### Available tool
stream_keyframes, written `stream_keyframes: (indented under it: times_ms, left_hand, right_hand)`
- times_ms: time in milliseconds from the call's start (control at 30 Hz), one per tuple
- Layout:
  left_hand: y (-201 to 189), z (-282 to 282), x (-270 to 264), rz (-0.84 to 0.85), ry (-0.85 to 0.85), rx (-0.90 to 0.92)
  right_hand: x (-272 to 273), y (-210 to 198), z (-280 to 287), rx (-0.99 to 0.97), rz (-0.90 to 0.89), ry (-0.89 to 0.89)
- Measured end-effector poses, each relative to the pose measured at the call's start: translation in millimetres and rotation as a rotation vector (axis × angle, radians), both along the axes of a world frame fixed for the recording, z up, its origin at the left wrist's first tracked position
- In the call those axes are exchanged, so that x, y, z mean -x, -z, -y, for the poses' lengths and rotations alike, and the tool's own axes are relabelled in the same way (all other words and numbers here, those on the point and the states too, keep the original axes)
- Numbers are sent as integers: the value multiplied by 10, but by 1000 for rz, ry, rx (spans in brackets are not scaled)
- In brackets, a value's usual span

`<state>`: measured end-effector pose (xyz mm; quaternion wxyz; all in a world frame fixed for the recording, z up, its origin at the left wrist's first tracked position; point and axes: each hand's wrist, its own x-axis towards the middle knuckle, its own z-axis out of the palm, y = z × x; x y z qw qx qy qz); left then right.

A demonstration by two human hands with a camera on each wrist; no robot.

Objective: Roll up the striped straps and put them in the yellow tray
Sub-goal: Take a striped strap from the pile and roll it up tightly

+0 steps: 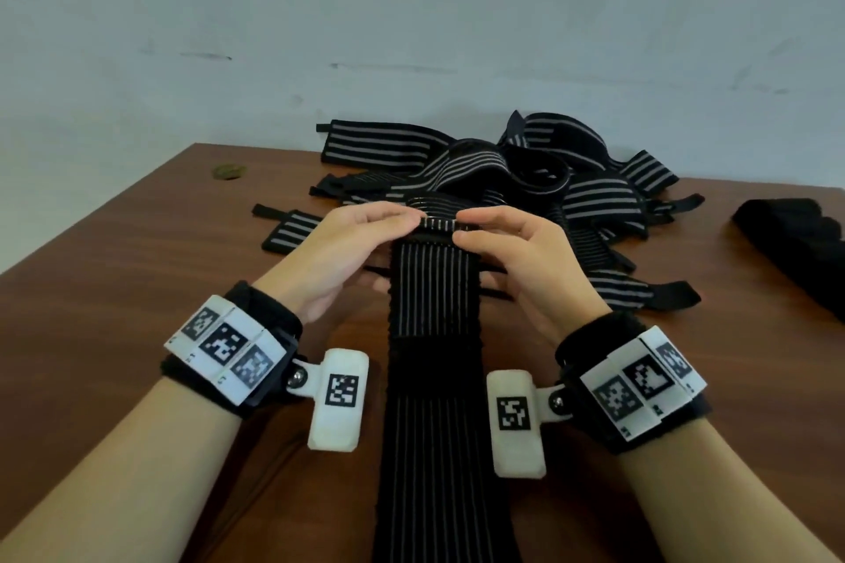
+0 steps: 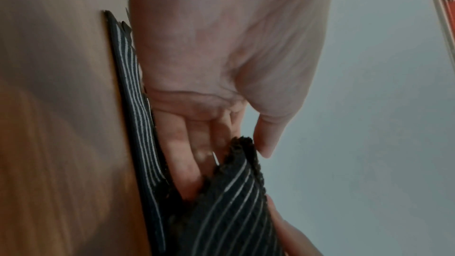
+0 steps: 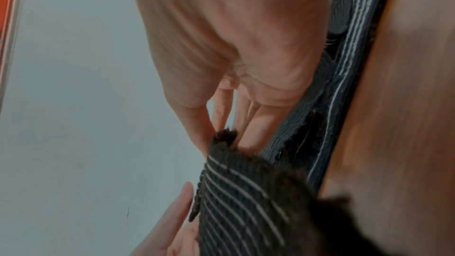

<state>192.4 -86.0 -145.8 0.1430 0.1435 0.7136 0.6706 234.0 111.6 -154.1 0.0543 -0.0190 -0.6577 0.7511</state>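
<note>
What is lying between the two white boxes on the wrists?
The striped strap being rolled runs flat between them on the table, seen in the head view.

One strap [image 1: 434, 379] runs down the middle of the tabletop [image 1: 114, 279] toward the person, its far end lifted between the left hand [image 1: 338, 251] and right hand [image 1: 526, 261]. Behind the hands lies the heap of straps [image 1: 503, 169], close to the wall [image 1: 411, 14]. A lone strap [image 1: 288, 231] sits left of the hands, and a separate bundle [image 1: 795, 242] lies far right.
</note>
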Motion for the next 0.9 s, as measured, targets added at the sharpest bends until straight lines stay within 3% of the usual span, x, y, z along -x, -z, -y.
stream_keyframes:
  times_ms: [167, 433, 667, 900]
  left_hand:
    - [61, -81, 23, -102, -10, 61]
    - [45, -95, 47, -114, -13, 19]
    - [27, -102, -26, -66, -12, 24]
    - [29, -52, -30, -27, -57, -21]
  right_hand:
    - [5, -29, -12, -94, 9, 92]
    - [-61, -68, -102, -103, 23, -44]
    - [-90, -62, -82, -82, -46, 33]
    - [-50, -23, -45, -77, -7, -64]
